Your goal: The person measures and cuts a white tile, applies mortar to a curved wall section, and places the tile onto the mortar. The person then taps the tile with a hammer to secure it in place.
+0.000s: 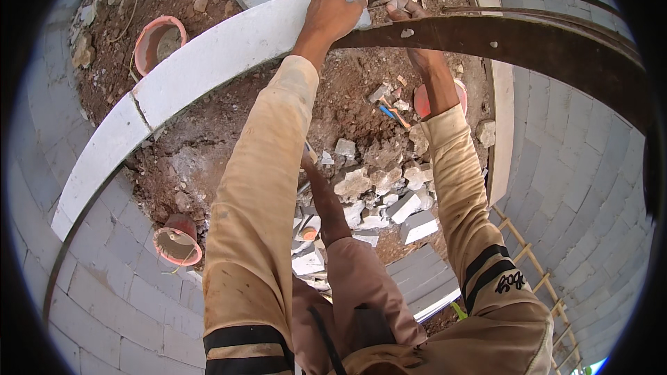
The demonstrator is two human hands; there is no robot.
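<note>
Orange bucket [149, 47] perhaps part-filled; left grip [333, 12] on block [222, 42].

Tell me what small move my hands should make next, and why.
Perhaps press gently with your left hand to check that the white block sits firm: that hand already lies at the block's end, and beyond it the dark curved beam carries no further block.
</note>
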